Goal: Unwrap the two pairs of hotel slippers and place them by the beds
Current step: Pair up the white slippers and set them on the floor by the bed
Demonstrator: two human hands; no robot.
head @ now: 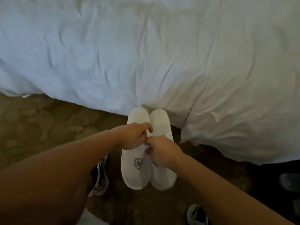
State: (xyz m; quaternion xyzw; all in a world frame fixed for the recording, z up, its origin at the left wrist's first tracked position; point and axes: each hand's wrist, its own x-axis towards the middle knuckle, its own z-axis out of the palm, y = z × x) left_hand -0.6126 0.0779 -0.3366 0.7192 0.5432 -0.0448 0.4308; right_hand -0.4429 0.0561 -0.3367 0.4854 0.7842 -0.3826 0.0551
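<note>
A pair of white hotel slippers lies side by side over the brown carpet, heels toward the bed. The left slipper [135, 169] shows a grey logo on its toe; the right slipper [159, 122] lies against it. My left hand [133, 137] pinches the left slipper's strap edge at mid-length. My right hand [162, 151] grips the right slipper's strap edge and covers most of its logo. The two hands touch at the fingertips. No wrapper is in view.
The bed [146, 54] with its rumpled white duvet fills the upper frame, hanging down at the right. Patterned brown carpet [40, 124] lies to the left. My black-and-white sneakers [99, 179] stand below the slippers. A dark round object [289, 181] sits at the right edge.
</note>
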